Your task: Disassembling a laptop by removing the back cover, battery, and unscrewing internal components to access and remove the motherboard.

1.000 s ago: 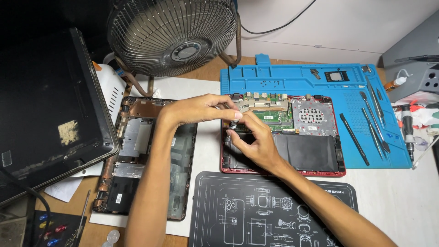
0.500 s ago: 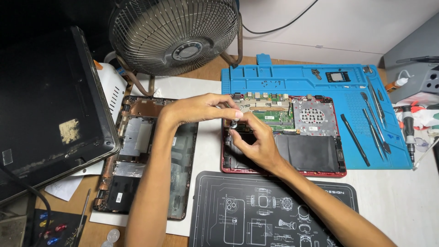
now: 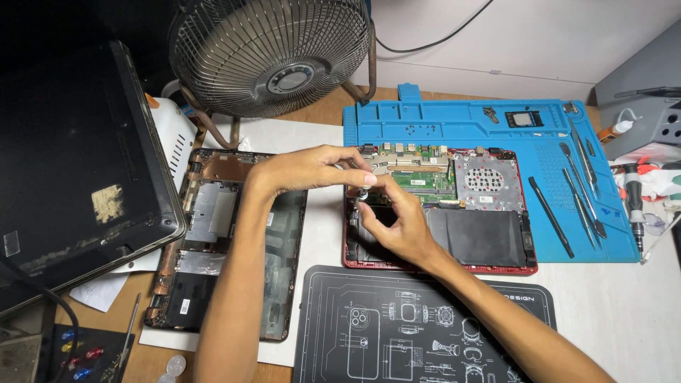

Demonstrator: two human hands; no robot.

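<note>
The opened red laptop (image 3: 440, 213) lies on the blue repair mat (image 3: 489, 128) directly under both hands, its green board and black battery exposed. The left hand (image 3: 305, 170) and right hand (image 3: 401, 227) meet fingertip to fingertip, pinching a small silvery part (image 3: 362, 193). A slip would likely drop it into the chassis just below, where it might lodge among components.

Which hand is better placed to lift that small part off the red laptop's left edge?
Probably the right hand: its fingertips already pinch the small part over the red laptop. The left hand only steadies from above.
</note>
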